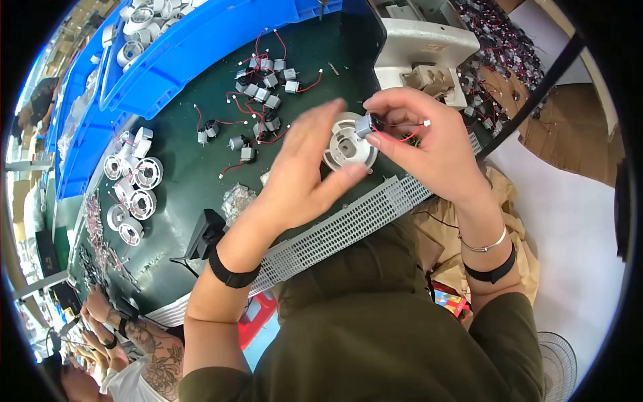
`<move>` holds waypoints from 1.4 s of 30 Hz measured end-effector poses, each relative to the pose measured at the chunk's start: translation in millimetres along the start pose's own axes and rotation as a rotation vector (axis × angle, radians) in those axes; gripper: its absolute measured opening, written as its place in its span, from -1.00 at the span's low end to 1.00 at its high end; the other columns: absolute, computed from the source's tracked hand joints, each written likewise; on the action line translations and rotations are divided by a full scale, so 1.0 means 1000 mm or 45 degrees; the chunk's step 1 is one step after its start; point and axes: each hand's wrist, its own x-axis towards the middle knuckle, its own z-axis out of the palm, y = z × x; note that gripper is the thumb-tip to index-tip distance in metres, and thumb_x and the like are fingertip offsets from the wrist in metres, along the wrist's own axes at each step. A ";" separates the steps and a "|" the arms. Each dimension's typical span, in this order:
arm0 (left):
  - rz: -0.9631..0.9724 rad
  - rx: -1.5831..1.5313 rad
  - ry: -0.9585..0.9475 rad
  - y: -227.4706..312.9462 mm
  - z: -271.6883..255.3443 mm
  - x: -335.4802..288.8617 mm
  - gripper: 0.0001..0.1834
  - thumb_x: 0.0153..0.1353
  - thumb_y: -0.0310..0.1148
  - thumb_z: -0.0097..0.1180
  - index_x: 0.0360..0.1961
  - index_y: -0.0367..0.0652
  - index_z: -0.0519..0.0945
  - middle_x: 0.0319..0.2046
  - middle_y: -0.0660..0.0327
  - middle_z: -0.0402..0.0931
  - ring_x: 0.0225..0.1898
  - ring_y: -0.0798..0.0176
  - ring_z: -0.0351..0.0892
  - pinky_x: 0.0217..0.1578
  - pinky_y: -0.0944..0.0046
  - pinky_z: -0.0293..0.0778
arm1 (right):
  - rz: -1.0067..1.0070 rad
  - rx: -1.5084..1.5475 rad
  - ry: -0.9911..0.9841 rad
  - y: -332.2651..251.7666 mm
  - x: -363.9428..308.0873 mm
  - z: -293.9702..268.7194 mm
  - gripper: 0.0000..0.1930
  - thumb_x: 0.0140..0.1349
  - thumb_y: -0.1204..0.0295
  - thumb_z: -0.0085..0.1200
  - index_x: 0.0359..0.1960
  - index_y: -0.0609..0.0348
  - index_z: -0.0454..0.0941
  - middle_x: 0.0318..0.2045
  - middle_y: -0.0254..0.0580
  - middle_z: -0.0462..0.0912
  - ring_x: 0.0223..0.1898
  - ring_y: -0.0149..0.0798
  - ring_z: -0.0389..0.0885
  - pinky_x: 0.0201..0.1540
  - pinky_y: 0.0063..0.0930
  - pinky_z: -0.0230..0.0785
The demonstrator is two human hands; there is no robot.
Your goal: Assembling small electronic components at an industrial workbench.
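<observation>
Right hand point(434, 142) has a small motor point(364, 126) pinched right by the white round housing point(351, 158), left hand point(303, 167) spread open alongside, so looks like lining-up time, which calls for steady aim and red wires point(402, 141) kept clear.

Through a single head-worn fisheye lens, the flat dark green worktop point(191, 171) is being viewed steeply from above at close range. The bare left hand point(298, 175) and bare right hand point(437, 142) are being framed centrally; the long blue plastic bin point(167, 70), far left, is being shown curved.
</observation>
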 end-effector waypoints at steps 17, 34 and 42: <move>-0.031 0.182 -0.172 -0.008 -0.018 0.009 -0.17 -0.23 -0.31 0.42 0.13 -0.27 0.32 0.05 -0.08 0.38 0.12 -0.12 0.36 0.11 0.07 0.32 | -0.031 0.003 0.057 0.007 0.003 -0.003 -0.72 0.01 0.65 0.24 -0.20 0.35 0.53 -0.27 -0.25 0.56 -0.26 -0.45 0.51 -0.14 -0.58 0.41; 0.101 0.311 0.139 -0.018 0.007 0.007 -0.24 -0.28 -0.15 0.47 -0.07 -0.26 0.38 -0.19 0.01 0.46 -0.16 -0.09 0.47 -0.17 0.08 0.44 | -0.370 -0.733 -0.175 0.002 0.015 0.007 -0.74 -0.05 0.54 0.26 -0.28 0.24 0.51 -0.27 -0.19 0.49 -0.23 -0.19 0.49 -0.22 -0.42 0.35; 0.544 0.722 -0.013 -0.007 -0.011 -0.018 -0.57 -0.14 -0.01 0.33 -0.20 0.17 0.56 0.06 0.01 0.39 0.05 -0.13 0.41 -0.06 -0.04 0.43 | -0.564 0.043 0.609 -0.066 0.115 -0.027 0.05 0.04 0.07 0.30 0.37 0.28 -0.17 0.27 0.13 0.15 0.33 -0.06 0.10 0.35 -0.36 -0.09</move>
